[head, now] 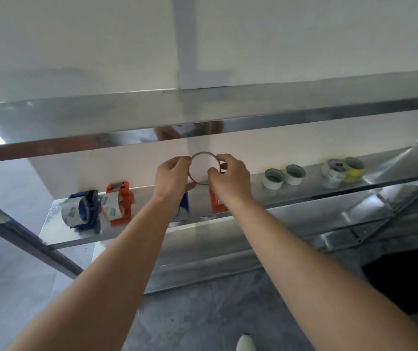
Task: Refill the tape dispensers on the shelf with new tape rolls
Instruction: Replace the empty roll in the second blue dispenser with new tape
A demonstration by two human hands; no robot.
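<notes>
Tape ring (203, 153): your left hand (172, 177) and right hand (230, 177) are pinching it, half hiding a blue dispenser (185, 201) and an orange dispenser (215, 202) below it.

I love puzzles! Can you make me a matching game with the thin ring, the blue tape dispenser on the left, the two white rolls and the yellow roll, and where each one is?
Things:
1. thin ring
2. blue dispenser
3. white rolls
4. yellow roll

Places:
A. rightmost on the shelf
B. pinched between the left hand and right hand
C. leftmost on the shelf
D. side by side, right of the hands

Pairs: 1-B, 2-C, 3-D, 4-A
</notes>
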